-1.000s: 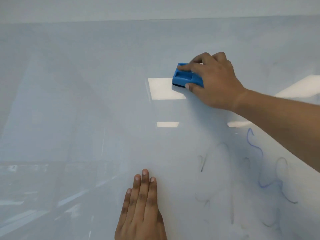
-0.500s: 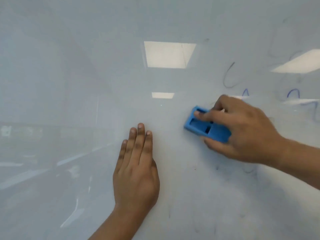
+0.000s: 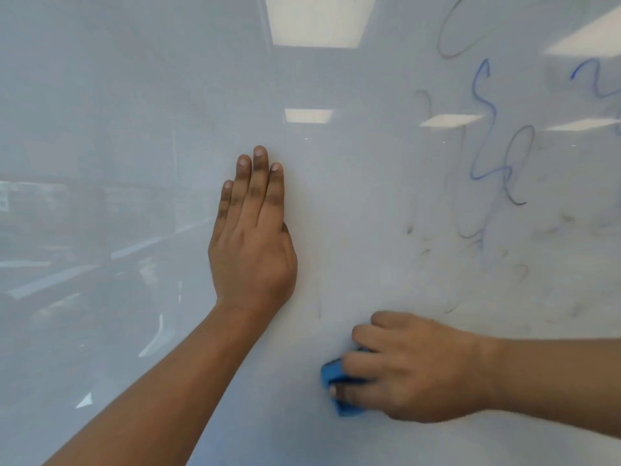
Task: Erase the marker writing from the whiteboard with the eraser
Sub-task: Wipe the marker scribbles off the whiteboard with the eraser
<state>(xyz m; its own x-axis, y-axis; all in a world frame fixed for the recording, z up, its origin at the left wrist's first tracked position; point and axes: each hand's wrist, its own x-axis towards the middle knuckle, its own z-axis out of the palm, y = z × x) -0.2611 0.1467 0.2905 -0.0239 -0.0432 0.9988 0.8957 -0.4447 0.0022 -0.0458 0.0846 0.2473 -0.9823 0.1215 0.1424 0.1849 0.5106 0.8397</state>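
A glossy whiteboard [image 3: 134,129] fills the whole view. My right hand [image 3: 410,368] is at the lower right, shut on a blue eraser [image 3: 331,373] that it presses against the board; my fingers hide most of the eraser. My left hand [image 3: 252,237] lies flat on the board at the centre, fingers together and pointing up, holding nothing. Blue marker writing [image 3: 487,129] loops down the upper right, with another blue stroke [image 3: 591,79] at the far right. Faint grey smudges [image 3: 470,250] spread between the writing and my right hand.
Ceiling lights reflect in the board as bright rectangles [image 3: 316,21] at the top and right. A thin dark curved line [image 3: 453,38] sits at the top right. Dim room reflections cover the board's left side.
My right hand has swept the eraser down the board, from near the top to low right of my left hand. The view has shifted, so my left hand now sits higher in frame.
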